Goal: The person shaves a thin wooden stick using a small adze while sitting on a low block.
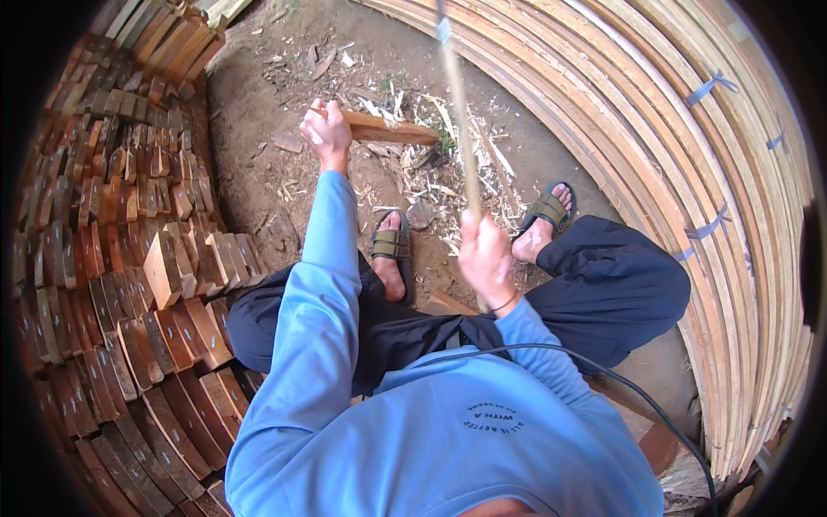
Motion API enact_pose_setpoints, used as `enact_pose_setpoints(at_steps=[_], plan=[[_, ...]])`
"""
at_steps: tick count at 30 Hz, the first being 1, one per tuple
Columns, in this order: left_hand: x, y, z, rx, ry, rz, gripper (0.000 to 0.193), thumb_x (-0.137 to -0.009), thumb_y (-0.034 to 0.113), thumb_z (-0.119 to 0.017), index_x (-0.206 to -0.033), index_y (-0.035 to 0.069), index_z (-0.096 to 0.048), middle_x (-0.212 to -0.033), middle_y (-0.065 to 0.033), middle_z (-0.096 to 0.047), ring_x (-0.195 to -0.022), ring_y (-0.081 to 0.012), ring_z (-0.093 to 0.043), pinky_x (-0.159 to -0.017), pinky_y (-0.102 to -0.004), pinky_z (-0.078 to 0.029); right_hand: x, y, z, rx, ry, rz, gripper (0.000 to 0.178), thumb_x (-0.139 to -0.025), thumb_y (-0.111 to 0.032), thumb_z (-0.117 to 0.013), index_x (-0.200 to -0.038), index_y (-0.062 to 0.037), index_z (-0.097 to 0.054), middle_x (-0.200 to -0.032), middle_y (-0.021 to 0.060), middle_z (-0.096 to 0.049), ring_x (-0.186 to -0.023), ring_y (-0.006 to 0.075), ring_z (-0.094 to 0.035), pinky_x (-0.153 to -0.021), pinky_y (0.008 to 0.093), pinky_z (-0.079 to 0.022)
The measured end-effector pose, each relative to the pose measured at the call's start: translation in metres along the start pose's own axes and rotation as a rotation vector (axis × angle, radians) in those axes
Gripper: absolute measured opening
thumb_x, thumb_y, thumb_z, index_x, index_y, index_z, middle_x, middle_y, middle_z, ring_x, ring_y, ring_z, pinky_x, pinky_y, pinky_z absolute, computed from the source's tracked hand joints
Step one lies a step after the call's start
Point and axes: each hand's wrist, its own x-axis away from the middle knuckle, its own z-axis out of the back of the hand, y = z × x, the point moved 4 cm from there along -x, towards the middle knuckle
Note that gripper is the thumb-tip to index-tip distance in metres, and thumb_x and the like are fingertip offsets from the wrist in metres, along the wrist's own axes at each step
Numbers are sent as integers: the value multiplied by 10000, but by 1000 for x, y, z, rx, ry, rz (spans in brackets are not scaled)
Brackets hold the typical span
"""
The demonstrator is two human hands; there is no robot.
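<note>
My left hand [326, 131] is closed around one end of a short reddish-brown piece of wood [388, 128]. Its other end points right, tapering, over a patch of pale wood shavings [482, 172] on the ground. My right hand [488, 258] grips the lower end of a long, pale wooden handle [460, 108], which rises upright and is smeared by motion. A bluish-grey part shows on it near the top edge; the tool's working end is too cut off to tell its kind. The handle passes just right of the wood's tip, in front of the shavings.
Stacked short boards [129, 258] form a wall on the left. Long planks [689, 172], tied with blue strips, curve along the right. My sandalled feet [392, 254] rest either side of the shavings. A black cable [620, 379] runs across my lap to the lower right.
</note>
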Motion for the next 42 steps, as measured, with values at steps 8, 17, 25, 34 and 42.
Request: enact_pose_setpoints(at_steps=[8, 17, 25, 34, 42], plan=[[1, 8, -7, 33, 29, -85, 278, -816, 180, -510, -660, -49, -487, -615, -265, -526, -551, -372, -552, -579, -473, -417, 15, 48, -31, 262, -404, -116, 401, -1007, -271, -476, -909, 82, -639, -820, 350, -627, -850, 503, -639, -786, 548, -495], [-7, 21, -13, 15, -54, -103, 263, -806, 200, -538, -705, -36, -589, -691, -284, -617, -627, -451, -609, -637, -498, -480, 11, 37, -11, -1252, -643, -643, 348, -1079, -406, -365, -938, -96, -437, -620, -58, -330, -417, 19, -294, -333, 197, -217], [-8, 12, -11, 18, 3, -124, 283, -811, 196, -520, -666, -47, -532, -644, -291, -566, -579, -416, -582, -585, -487, -430, 20, 67, -45, 235, -169, 91, 424, -1013, -305, -515, -762, 31, -576, -664, 273, -589, -532, 426, -594, -543, 513, -481], [-8, 6, -7, 18, 11, -117, 297, -815, 210, -522, -668, -49, -526, -645, -282, -566, -594, -421, -577, -608, -496, -426, 10, 18, -10, -1045, -640, -578, 364, -1048, -357, -469, -831, -66, -495, -580, 19, -454, -390, 118, -395, -349, 284, -313], [-7, -9, -1, -1, 27, -88, 298, -816, 206, -512, -693, -63, -543, -709, -298, -596, -673, -440, -610, -659, -499, -443, 10, 35, -37, 202, -217, 132, 437, -1009, -290, -519, -754, 54, -605, -616, 248, -580, -596, 425, -617, -554, 499, -462]])
